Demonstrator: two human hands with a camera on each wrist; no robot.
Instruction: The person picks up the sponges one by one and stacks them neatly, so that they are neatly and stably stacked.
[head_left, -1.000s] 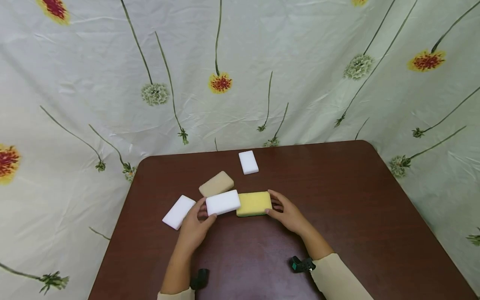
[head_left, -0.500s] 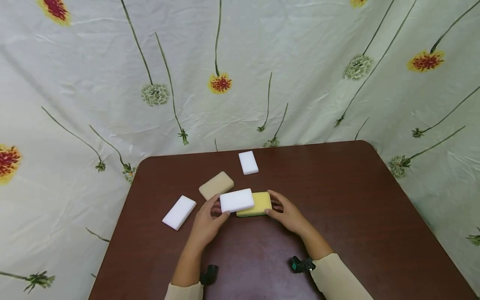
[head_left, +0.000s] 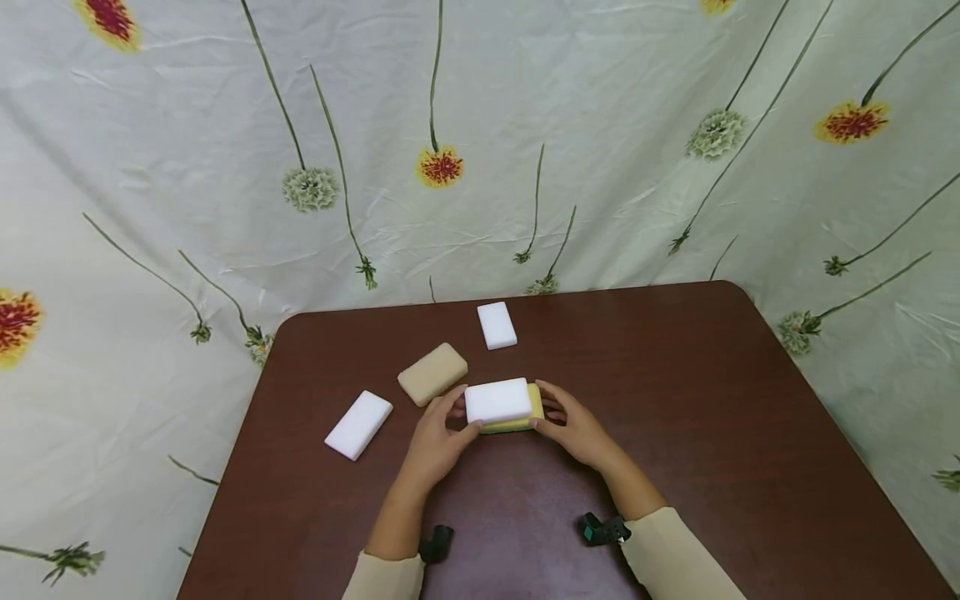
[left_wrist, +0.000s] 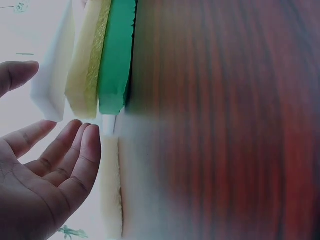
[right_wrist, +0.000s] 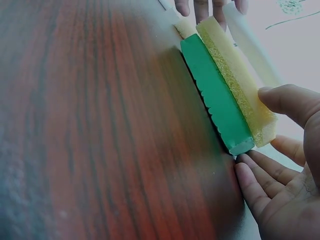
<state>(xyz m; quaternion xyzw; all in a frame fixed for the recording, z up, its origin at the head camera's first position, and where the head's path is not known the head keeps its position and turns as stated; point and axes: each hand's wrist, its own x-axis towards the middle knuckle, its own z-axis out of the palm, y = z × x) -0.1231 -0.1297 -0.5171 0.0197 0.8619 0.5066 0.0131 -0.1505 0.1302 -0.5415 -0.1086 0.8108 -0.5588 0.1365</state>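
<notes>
My left hand [head_left: 437,442] holds a white sponge [head_left: 498,401] by its left end, thumb at the near edge and fingers at the far side. It lies over a yellow sponge [head_left: 536,402], whose right end still shows. A narrow gap separates the two in the left wrist view. Under the yellow one, a green sponge [left_wrist: 116,60] rests flat on the table. My right hand [head_left: 573,425] grips the right end of the yellow sponge, with its thumb [right_wrist: 287,102] on the near side; its lower fingers are by the green sponge's end.
A tan sponge [head_left: 432,374] lies just behind my left hand. Another white sponge [head_left: 358,425] is to the left, and a third white sponge [head_left: 497,325] sits near the back edge. The brown table [head_left: 712,417] meets a flowered cloth [head_left: 600,125] behind it.
My left hand has carried the white sponge rightward until it covers most of the yellow sponge. The right hand has stayed in place at the yellow sponge's end.
</notes>
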